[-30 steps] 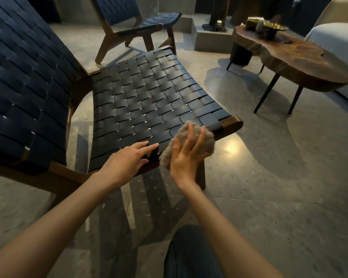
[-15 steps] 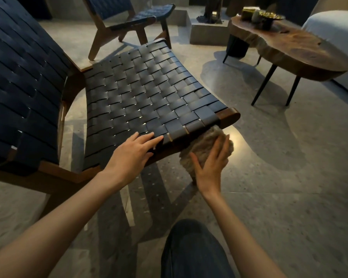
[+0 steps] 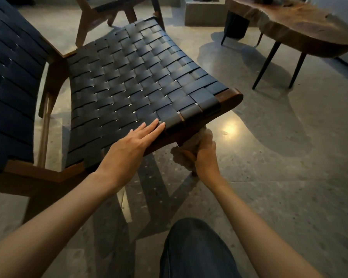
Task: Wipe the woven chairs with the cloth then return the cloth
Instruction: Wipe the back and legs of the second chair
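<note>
Step in hand, as judged: wiping the near woven chair [image 3: 133,81], now at the wooden front rail and front leg rather than the seat weave.

Left hand [image 3: 129,149]: flat on the seat at its front edge, fingers straight and together, fingertips [image 3: 159,125] on the straps near the front right corner. It grips nothing; it appears to brace the chair.

Right hand [image 3: 206,155]: below the front edge of the seat, just under the front right corner, fingers curled round the cloth [image 3: 186,149]. The cloth is bunched, pale and fuzzy, pressed against the front leg beneath the rail; its top touches the rail's underside. How far it wraps round the leg is hidden by the hand.

Second woven chair [image 3: 117,9]: stands behind the far edge of the near seat, only partly in frame.

Also present: wooden side table [image 3: 301,25] at the right, well apart from the chair; stone floor [image 3: 279,177].

Progress, as judged: early to middle. The second chair probably awaits wiping, and the cloth is not yet returned.

Next move calls for: keeping the cloth clamped to the leg while running it downward, left hand steadying the seat so the chair does not slide on the smooth floor.
</note>
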